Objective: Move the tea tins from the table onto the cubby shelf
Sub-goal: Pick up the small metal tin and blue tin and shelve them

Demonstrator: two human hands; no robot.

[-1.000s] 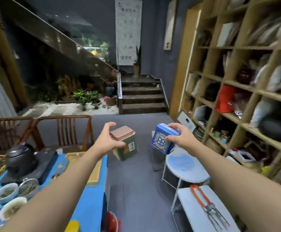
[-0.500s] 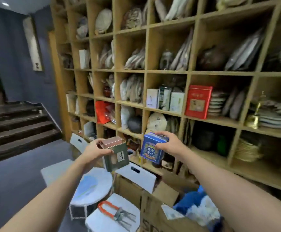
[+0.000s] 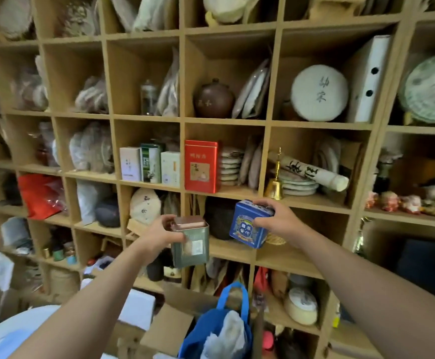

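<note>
The left hand [image 3: 159, 233] blurs where its grip clamps the green tin [image 3: 190, 242]. At frame centre, the right hand [image 3: 276, 220] clamps the tilted blue tin [image 3: 248, 225] before the cubby shelf [image 3: 237, 195].

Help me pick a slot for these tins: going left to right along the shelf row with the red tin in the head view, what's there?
White box → green tin → pale box → red tin → stacked tea cakes → brass bell → paper roll.

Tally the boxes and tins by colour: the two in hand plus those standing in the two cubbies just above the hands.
Green: 2, green tin in the left hand, green box
Blue: 1, blue tin in the right hand
Red: 1, red tin
White: 2, boxes
Total: 6
</note>
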